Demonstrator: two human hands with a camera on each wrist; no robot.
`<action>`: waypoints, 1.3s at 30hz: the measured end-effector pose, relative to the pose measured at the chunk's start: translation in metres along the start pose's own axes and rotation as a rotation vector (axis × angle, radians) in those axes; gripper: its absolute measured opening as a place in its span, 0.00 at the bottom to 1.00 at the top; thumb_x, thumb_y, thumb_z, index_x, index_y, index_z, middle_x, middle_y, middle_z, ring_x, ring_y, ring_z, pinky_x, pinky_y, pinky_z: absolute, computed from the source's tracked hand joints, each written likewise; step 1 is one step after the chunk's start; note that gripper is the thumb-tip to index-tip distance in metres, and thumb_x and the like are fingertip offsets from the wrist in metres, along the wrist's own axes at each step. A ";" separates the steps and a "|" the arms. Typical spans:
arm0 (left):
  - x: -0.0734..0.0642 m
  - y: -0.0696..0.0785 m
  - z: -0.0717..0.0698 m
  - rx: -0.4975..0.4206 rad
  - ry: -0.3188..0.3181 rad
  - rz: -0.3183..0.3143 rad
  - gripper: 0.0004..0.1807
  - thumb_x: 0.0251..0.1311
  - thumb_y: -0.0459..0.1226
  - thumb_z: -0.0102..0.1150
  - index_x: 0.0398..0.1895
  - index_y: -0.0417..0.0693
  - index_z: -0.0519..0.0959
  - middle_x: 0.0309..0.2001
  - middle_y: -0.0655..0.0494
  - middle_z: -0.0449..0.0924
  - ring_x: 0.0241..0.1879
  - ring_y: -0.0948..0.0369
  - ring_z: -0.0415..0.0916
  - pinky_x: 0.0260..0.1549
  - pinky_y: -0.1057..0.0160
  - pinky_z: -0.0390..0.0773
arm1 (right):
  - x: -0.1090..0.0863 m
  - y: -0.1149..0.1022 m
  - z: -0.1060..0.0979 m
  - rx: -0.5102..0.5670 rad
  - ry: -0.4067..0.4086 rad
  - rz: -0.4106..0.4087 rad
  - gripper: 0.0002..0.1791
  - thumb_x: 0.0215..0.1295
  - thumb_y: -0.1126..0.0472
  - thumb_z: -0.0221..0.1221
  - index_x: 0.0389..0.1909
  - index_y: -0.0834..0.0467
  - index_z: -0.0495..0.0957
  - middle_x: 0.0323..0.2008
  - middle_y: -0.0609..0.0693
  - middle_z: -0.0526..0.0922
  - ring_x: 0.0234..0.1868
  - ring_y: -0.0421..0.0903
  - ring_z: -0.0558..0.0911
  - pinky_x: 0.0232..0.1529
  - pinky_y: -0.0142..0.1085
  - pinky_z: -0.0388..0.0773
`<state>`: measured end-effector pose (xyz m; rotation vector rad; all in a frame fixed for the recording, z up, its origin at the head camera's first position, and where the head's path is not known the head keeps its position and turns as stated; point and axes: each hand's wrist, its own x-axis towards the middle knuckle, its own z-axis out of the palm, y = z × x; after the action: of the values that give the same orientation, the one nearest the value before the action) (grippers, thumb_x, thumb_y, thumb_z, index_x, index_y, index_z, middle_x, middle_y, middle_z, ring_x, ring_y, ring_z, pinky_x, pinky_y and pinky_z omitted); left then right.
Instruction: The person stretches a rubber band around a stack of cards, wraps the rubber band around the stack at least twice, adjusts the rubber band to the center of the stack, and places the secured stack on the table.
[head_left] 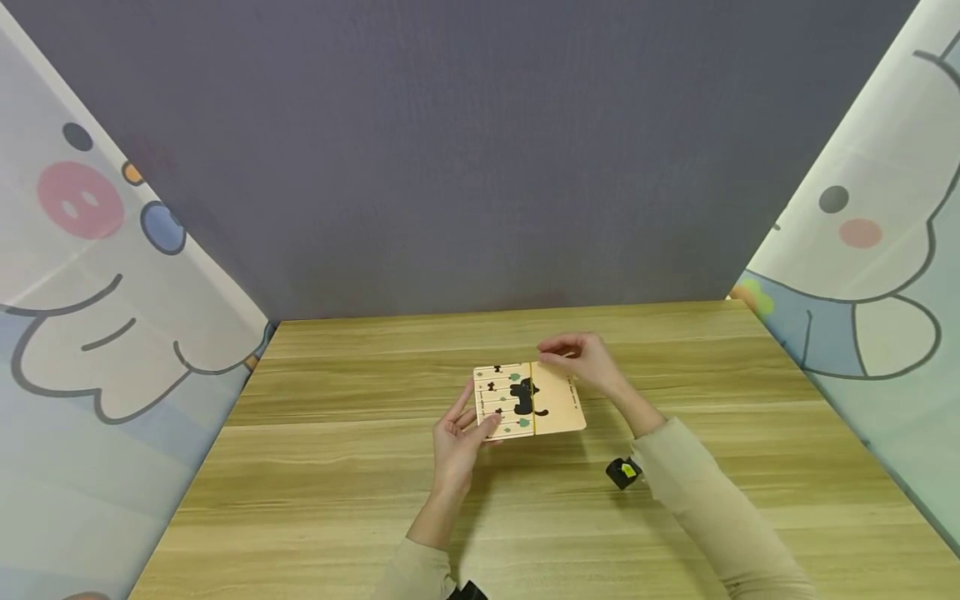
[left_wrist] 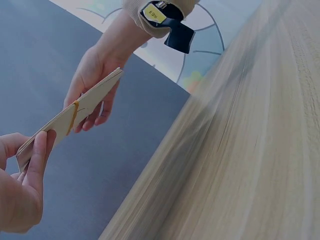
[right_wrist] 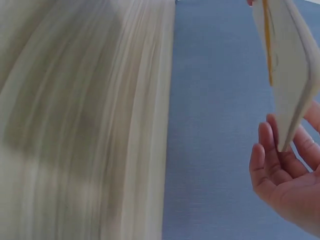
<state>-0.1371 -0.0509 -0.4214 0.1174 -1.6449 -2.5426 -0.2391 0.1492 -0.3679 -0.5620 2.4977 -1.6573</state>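
Observation:
A thin cream notebook [head_left: 558, 404] with a black cat and small green leaf shapes on its cover is held above the wooden table. A yellow elastic band [head_left: 533, 421] runs across its middle. My left hand [head_left: 456, 446] grips the left end, thumb on the cover and fingers behind. By the upper right edge is my right hand [head_left: 588, 362], its thumb and forefinger close to the band. In the right wrist view, the fingers [right_wrist: 267, 165] of that hand are loosely bent and spread behind the notebook [right_wrist: 290, 65]. Whether they touch it is hard to tell.
Beneath both hands lies the wooden table [head_left: 330, 467]. A grey-blue panel [head_left: 480, 167] rises along its far edge. Cartoon-printed sheets hang at the left [head_left: 67, 350] and right [head_left: 885, 317]. A black wrist camera [head_left: 622, 472] juts from the right sleeve.

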 end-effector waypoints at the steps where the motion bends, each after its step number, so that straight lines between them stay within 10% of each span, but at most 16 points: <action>1: 0.000 0.000 0.000 0.000 -0.002 0.002 0.35 0.46 0.20 0.58 0.60 0.47 0.65 0.40 0.35 0.77 0.25 0.59 0.80 0.25 0.58 0.84 | 0.001 0.002 0.000 -0.002 -0.008 -0.001 0.14 0.55 0.61 0.61 0.40 0.66 0.78 0.37 0.57 0.81 0.33 0.46 0.79 0.31 0.32 0.80; 21: -0.001 0.000 0.001 -0.004 -0.037 0.007 0.36 0.46 0.20 0.59 0.61 0.47 0.64 0.41 0.35 0.76 0.26 0.57 0.80 0.26 0.57 0.83 | -0.006 -0.018 0.006 0.016 -0.092 0.011 0.10 0.55 0.65 0.61 0.34 0.68 0.79 0.34 0.57 0.81 0.36 0.48 0.77 0.37 0.35 0.78; 32: -0.003 -0.003 0.005 0.035 -0.102 0.025 0.36 0.47 0.22 0.59 0.62 0.46 0.63 0.43 0.34 0.75 0.28 0.53 0.80 0.31 0.40 0.76 | -0.002 -0.004 0.007 0.100 -0.186 -0.023 0.10 0.53 0.66 0.62 0.34 0.69 0.80 0.32 0.58 0.82 0.30 0.48 0.80 0.32 0.34 0.82; 39: -0.002 -0.002 0.005 0.026 -0.073 0.032 0.35 0.46 0.21 0.59 0.61 0.46 0.64 0.41 0.34 0.76 0.25 0.56 0.80 0.27 0.51 0.82 | 0.003 0.011 0.000 0.065 -0.155 -0.006 0.15 0.51 0.59 0.64 0.37 0.64 0.79 0.33 0.53 0.82 0.32 0.47 0.80 0.34 0.35 0.81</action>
<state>-0.1361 -0.0449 -0.4210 -0.0001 -1.6912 -2.5313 -0.2443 0.1517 -0.3774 -0.6642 2.3278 -1.6231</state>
